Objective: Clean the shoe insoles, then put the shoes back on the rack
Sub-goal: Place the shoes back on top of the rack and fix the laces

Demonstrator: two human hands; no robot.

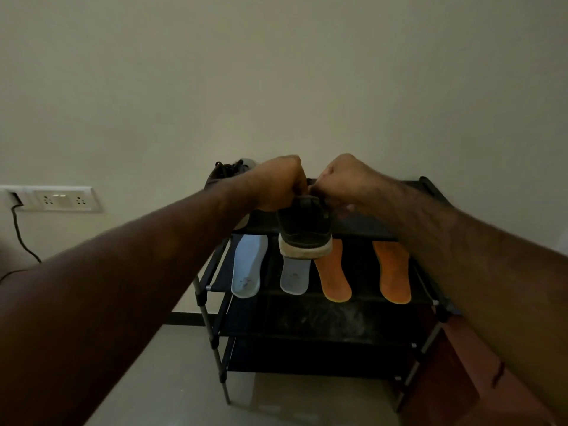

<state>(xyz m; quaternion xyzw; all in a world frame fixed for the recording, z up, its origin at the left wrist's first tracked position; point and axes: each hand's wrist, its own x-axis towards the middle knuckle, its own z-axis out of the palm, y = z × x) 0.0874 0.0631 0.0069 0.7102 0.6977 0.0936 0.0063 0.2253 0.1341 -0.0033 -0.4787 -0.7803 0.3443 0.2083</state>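
- We hold a dark sneaker (305,226) with a pale sole above the top shelf of the shoe rack (319,330), heel toward us, toe pointing away.
- Our left hand (278,182) and right hand (344,179) both close on the shoe's collar, fingers curled around its rim at the opening.
- It looks light, with a soft upper that folds under a pinch; the rubber sole is the stiffer place to hold.
- Two pale insoles (247,265) and two orange insoles (393,272) lie on the second shelf: thin and floppy, best lifted by the heel end.
- Another dark shoe (227,173) sits far left on top.
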